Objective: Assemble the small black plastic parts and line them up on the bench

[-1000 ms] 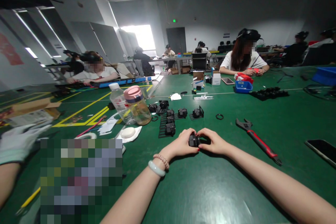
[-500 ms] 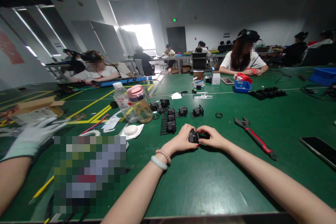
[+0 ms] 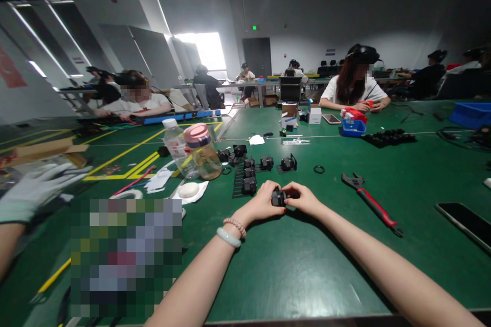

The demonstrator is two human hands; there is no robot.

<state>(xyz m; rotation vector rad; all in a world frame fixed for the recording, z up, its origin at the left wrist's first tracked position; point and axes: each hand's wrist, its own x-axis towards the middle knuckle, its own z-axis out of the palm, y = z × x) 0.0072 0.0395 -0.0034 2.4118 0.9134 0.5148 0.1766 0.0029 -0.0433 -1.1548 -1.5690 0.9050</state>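
Green tabletop (image 3: 307,276), broad and glossy, under ceiling light. Item: one black part (image 3: 278,197), between my two bare hands, close over the table; whether it rests on the surface, I cannot tell. Left hand (image 3: 264,201): curled around its left side, fingers beyond, thumb nearer me. Right hand (image 3: 306,199): partly curled, thumb and fingertips pinched at its right side, palm hollow. Step in hand, as I judge it: fingering or adjusting the part; any turn would call for a firm left hold and light right fingertips. Its front and long axis: too small and covered to tell. Just beyond, to the left: a cluster of black units (image 3: 249,185). Beyond, to the right: one black ring (image 3: 319,169), lying flat. Further right: one adjustable wrench (image 3: 378,208), red-and-black grip, head away from me, long axis slanting nearer and rightward; then one phone (image 3: 466,223). Left: one pink-lidded bottle (image 3: 205,159), upright.
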